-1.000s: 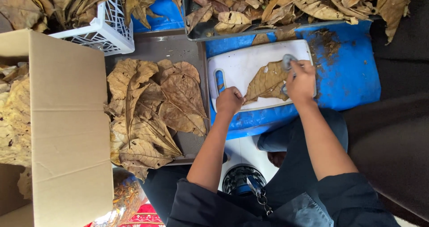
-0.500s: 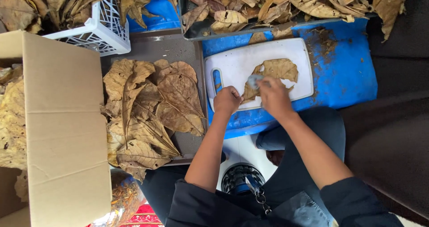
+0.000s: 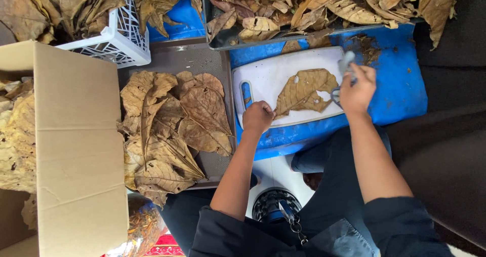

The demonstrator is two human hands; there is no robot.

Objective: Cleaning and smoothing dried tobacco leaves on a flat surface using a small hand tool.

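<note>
A big brown cardboard box (image 3: pixel 76 150) with open flaps sits at the left, beside a white basket (image 3: pixel 114 42). One dry, brown, holey leaf (image 3: pixel 305 91) lies flat on the white cutting board (image 3: pixel 283 72). The left hand (image 3: pixel 258 117) is curled shut, pinning the leaf's stem. The right hand (image 3: pixel 357 89) grips what looks like a grey cloth (image 3: pixel 346 64).

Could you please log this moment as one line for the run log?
left hand: pins dry leaf at stem end | right hand: grey cloth at leaf edge | leaf flat on white cutting board
</note>
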